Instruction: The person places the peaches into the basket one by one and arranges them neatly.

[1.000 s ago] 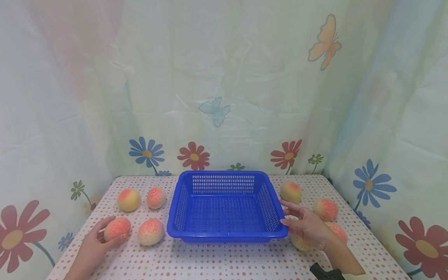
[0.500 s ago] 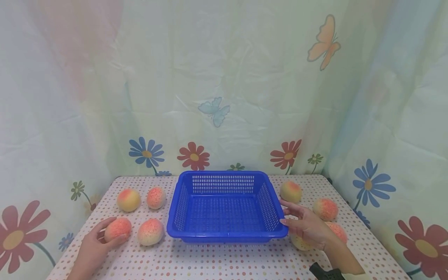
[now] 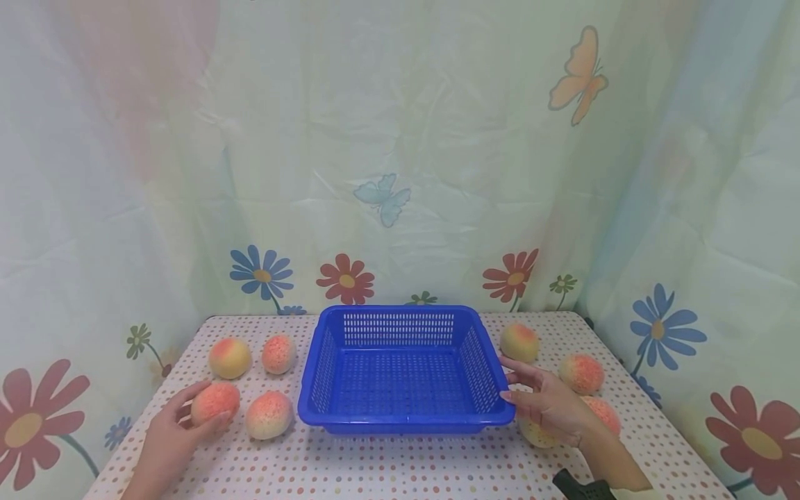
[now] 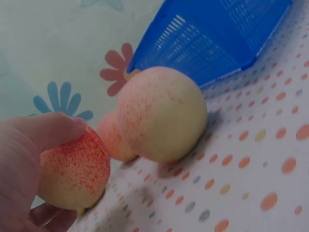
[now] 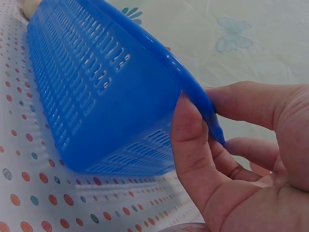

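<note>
My left hand [image 3: 167,432] grips a red-speckled peach [image 3: 217,401] at the left of the table, thumb on the near side and fingers behind it. In the left wrist view the thumb presses the top of that peach [image 4: 77,169], and a paler peach [image 4: 161,113] stands close beyond it. A blue plastic basket [image 3: 406,420] with slotted walls sits at the middle of the table with nothing inside. At its right side my right hand [image 3: 553,410] pinches the rim. The right wrist view shows thumb and fingers on either side of the basket's edge [image 5: 193,89].
Left of the basket lie more peaches: a yellow one [image 3: 230,357], a small speckled one [image 3: 278,353] and a pale one [image 3: 269,414]. Several others, such as a speckled peach [image 3: 582,373], lie around my right hand. A flowered curtain [image 3: 400,139] encloses the dotted tabletop [image 3: 387,472].
My left hand has shifted the speckled peach slightly away from me and to the right. The right hand and the basket have stayed in place.
</note>
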`<state>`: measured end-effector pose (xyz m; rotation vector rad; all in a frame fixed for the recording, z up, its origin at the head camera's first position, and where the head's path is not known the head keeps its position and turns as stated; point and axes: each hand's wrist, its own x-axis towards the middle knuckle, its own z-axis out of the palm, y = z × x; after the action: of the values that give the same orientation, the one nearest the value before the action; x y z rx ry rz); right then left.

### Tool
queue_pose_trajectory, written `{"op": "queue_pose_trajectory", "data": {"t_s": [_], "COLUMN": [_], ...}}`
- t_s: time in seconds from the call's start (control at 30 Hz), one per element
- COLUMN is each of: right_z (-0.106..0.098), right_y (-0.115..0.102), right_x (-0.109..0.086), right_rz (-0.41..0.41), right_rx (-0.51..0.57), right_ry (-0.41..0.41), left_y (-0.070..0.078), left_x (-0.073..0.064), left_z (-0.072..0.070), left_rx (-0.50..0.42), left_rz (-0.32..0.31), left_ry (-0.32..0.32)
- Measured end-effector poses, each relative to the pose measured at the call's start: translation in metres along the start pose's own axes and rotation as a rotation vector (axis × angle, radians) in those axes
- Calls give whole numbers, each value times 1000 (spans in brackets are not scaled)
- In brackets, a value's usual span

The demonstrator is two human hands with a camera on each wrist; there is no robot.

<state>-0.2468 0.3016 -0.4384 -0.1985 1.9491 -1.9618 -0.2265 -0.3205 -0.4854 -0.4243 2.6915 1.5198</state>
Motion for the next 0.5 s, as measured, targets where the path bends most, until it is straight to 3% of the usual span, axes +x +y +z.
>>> {"op": "queue_pose_trajectory", "data": {"t_s": [0.23, 0.5], "right_z": [1, 0], "right_y": [0, 0], "right_x": [0, 1], "right_rz": [6, 2], "right_rx": [-11, -11], "right_ry": [18, 10], "left_y": [13, 29], "left_x": [-7, -9], "left_z": [4, 7], "left_rx": [-28, -37], "left_rz": [88, 133], "left_ry": [38, 79]}}
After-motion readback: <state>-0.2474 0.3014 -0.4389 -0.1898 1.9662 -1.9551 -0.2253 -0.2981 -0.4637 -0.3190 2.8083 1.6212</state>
